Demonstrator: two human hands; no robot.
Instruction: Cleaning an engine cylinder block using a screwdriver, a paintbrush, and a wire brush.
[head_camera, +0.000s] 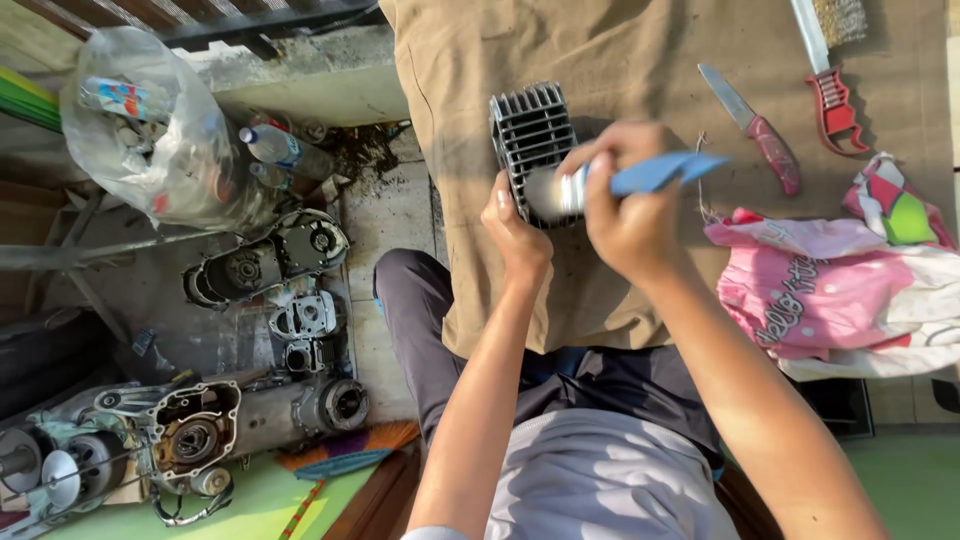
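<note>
Nearest the camera, a grey shirt and dark trousers are seen, with both forearms stretched forward over the lap. A finned metal engine cylinder (532, 140) is steadied on a tan cloth (620, 60) by the left hand (515, 235), whose fingers are closed against its near side. A blue-handled brush (640, 178) is gripped in the closed right hand (630, 215), and its bristles are pressed against the cylinder's near right corner. Just right of the hands, a crumpled pink cloth (800, 290) is lain on the tabletop. Farther off, a red-handled knife (755, 128) and a red-handled wire brush (830, 90) are laid apart on the tan cloth. To the left, on the floor, engine casings (265, 265) and a clear plastic bag (150, 130) are seen.
</note>
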